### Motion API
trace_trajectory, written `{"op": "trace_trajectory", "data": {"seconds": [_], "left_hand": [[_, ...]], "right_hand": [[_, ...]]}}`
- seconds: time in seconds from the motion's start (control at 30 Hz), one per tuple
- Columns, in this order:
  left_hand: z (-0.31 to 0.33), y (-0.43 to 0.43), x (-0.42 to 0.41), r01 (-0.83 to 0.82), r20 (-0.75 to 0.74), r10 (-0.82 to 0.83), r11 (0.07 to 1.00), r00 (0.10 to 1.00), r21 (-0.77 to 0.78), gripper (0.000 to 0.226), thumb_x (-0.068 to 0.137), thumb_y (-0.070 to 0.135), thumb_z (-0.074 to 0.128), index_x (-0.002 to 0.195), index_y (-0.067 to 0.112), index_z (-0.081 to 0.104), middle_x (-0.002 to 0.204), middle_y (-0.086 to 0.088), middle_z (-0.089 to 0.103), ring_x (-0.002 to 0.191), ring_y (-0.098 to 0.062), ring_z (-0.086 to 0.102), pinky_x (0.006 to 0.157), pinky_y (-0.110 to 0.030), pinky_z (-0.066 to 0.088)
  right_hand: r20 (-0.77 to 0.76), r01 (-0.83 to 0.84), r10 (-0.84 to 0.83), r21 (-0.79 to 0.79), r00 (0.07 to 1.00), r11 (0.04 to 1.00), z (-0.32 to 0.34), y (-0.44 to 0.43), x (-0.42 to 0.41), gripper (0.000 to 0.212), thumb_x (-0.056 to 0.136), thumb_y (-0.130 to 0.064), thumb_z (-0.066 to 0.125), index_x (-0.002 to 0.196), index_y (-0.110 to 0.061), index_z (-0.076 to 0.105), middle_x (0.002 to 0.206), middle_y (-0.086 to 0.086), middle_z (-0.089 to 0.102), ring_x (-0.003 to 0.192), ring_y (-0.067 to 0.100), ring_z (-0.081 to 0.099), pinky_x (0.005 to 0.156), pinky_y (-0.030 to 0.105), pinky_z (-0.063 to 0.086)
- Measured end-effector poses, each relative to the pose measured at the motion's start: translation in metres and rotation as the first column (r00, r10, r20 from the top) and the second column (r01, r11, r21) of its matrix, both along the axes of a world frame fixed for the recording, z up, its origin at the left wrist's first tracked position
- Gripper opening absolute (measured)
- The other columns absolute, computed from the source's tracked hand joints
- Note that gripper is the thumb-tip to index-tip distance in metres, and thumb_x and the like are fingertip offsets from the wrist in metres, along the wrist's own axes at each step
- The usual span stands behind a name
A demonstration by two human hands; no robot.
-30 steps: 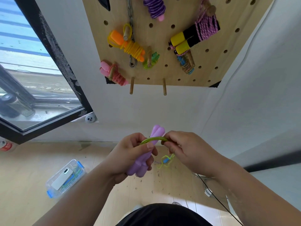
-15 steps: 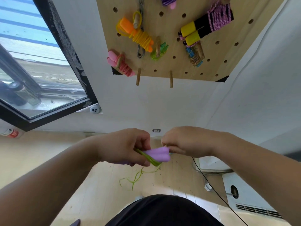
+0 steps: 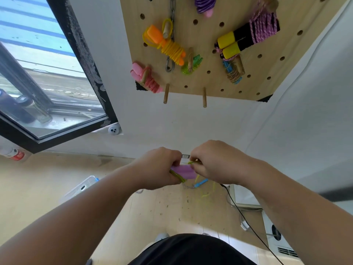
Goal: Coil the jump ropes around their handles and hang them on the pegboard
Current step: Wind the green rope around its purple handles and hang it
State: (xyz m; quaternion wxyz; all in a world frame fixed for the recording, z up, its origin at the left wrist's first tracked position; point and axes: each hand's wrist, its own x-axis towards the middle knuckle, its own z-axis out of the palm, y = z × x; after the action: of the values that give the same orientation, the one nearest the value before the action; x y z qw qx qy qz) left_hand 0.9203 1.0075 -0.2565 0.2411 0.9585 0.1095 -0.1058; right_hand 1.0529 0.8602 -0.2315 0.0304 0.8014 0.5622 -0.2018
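1. Well below the pegboard [image 3: 210, 81], in front of the person's body, the left hand [image 3: 159, 168] and right hand [image 3: 216, 163] are drawn close together, almost touching.
2. The left hand is clamped around a pair of purple handles [image 3: 184, 171], which lie sideways with their ends pointing towards the right hand.
3. The right hand pinches the yellow-green rope [image 3: 176, 175] just at the handles' end; a turn of it crosses the handles beside the left-hand fingers, and loose rope trails down towards the floor.
4. On the pegboard's lower-left corner hangs a pink coiled rope [image 3: 148, 80].
5. Above that, on the pegboard's left part, an orange-handled yellow rope [image 3: 170, 47] hangs from a peg next to a metal chain [image 3: 172, 8].
6. A small green rope [image 3: 192, 65] sits on a peg near the pegboard's middle.
7. A rope with black-and-yellow handles [image 3: 235, 42] is on the pegboard's right part, and a blue-handled rope [image 3: 233, 72] is just below it.
8. A purple coiled rope [image 3: 204, 4] is at the pegboard's top edge, partly cut off.
9. Two bare pegs [image 3: 166, 93] stick out along the pegboard's bottom edge.
10. Left of the pegboard is a window [image 3: 47, 77].
11. On the floor below the pegboard lies a blue handle [image 3: 201, 183].
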Motion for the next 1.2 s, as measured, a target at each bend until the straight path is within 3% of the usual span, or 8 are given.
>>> {"op": "trace_trajectory", "data": {"seconds": [0.27, 0.47, 0.57, 0.7, 0.9, 1.03, 1.13, 1.2], "left_hand": [[-0.009, -0.008, 0.018, -0.397, 0.181, 0.455, 0.873, 0.872, -0.285, 0.035, 0.077, 0.043, 0.082, 0.082, 0.017, 0.059, 0.073, -0.002, 0.060, 0.059, -0.015, 0.050, 0.054, -0.029, 0.040], [0.007, -0.008, 0.014, -0.428, -0.072, 0.619, 0.448, 0.782, -0.785, 0.034, 0.077, 0.014, 0.087, 0.092, -0.002, 0.060, 0.076, -0.020, 0.071, 0.055, -0.023, 0.058, 0.059, -0.040, 0.048], [0.011, -0.009, 0.012, -0.355, -0.171, 0.589, 0.210, 0.790, -0.911, 0.030, 0.079, 0.008, 0.084, 0.090, -0.002, 0.058, 0.083, -0.026, 0.071, 0.057, -0.029, 0.056, 0.058, -0.040, 0.049], [0.018, -0.003, 0.003, -0.148, -0.143, 0.447, -0.025, 0.883, -0.989, 0.023, 0.074, 0.014, 0.080, 0.082, 0.004, 0.061, 0.088, -0.031, 0.066, 0.056, -0.030, 0.059, 0.057, -0.040, 0.055], [0.013, -0.005, -0.001, -0.066, -0.092, 0.192, -0.137, 0.977, -0.988, 0.056, 0.068, 0.021, 0.093, 0.099, 0.000, 0.051, 0.089, -0.030, 0.064, 0.058, -0.029, 0.060, 0.061, -0.040, 0.054], [0.004, -0.007, -0.003, -0.032, -0.048, 0.066, -0.227, 0.997, -0.973, 0.084, 0.074, 0.024, 0.089, 0.126, -0.013, 0.034, 0.088, -0.025, 0.064, 0.059, -0.026, 0.060, 0.064, -0.040, 0.053], [-0.002, 0.002, -0.008, -0.059, -0.054, -0.029, -0.204, 0.998, -0.977, 0.064, 0.078, 0.021, 0.086, 0.117, -0.005, 0.042, 0.092, -0.027, 0.065, 0.061, -0.026, 0.061, 0.066, -0.039, 0.054], [-0.004, 0.009, -0.012, -0.111, -0.106, -0.063, -0.082, 0.992, -0.990, 0.044, 0.077, 0.016, 0.086, 0.101, 0.000, 0.053, 0.092, -0.030, 0.064, 0.060, -0.027, 0.061, 0.065, -0.038, 0.055]], "right_hand": [[-0.139, 0.330, -0.299, 0.389, 0.944, 0.860, -0.001, -0.016, -0.010, 0.023, 0.103, -0.037, 0.048, 0.094, -0.019, 0.059, 0.076, -0.006, 0.053, 0.074, 0.017, 0.052, 0.066, 0.034, 0.043], [-0.242, 0.391, -0.309, 0.487, 0.920, 0.781, -0.008, -0.038, -0.012, 0.012, 0.101, -0.027, 0.055, 0.094, -0.025, 0.047, 0.067, -0.014, 0.047, 0.061, 0.009, 0.046, 0.056, 0.023, 0.031], [-0.256, 0.405, -0.315, 0.515, 0.914, 0.756, -0.014, -0.045, -0.013, 0.016, 0.102, -0.030, 0.054, 0.115, -0.029, 0.045, 0.071, -0.015, 0.052, 0.063, 0.006, 0.052, 0.057, 0.021, 0.038], [-0.184, 0.371, -0.323, 0.395, 0.928, 0.840, -0.025, -0.055, -0.008, 0.017, 0.105, -0.036, 0.037, 0.118, -0.038, 0.049, 0.070, -0.006, 0.061, 0.066, 0.011, 0.060, 0.066, 0.039, 0.052], [-0.520, 0.450, -0.222, 0.364, 0.824, 0.815, -0.033, -0.053, -0.004, 0.020, 0.104, -0.044, 0.038, 0.106, -0.041, 0.058, 0.080, 0.008, 0.063, 0.077, 0.025, 0.062, 0.076, 0.053, 0.053], [-0.443, 0.288, -0.072, 0.444, 0.894, 0.849, -0.028, -0.044, -0.003, 0.058, 0.100, -0.056, 0.029, 0.114, -0.008, 0.058, 0.098, 0.010, 0.061, 0.093, 0.031, 0.058, 0.081, 0.051, 0.048], [-0.332, 0.130, 0.035, 0.462, 0.943, 0.877, -0.028, -0.043, 0.004, 0.075, 0.101, -0.061, 0.014, 0.112, -0.003, 0.060, 0.103, 0.013, 0.061, 0.094, 0.032, 0.057, 0.082, 0.046, 0.045], [-0.171, -0.029, 0.116, 0.444, 0.978, 0.896, -0.031, -0.039, 0.014, 0.070, 0.101, -0.063, 0.012, 0.099, -0.012, 0.059, 0.089, 0.003, 0.055, 0.080, 0.025, 0.051, 0.075, 0.041, 0.043]]}}
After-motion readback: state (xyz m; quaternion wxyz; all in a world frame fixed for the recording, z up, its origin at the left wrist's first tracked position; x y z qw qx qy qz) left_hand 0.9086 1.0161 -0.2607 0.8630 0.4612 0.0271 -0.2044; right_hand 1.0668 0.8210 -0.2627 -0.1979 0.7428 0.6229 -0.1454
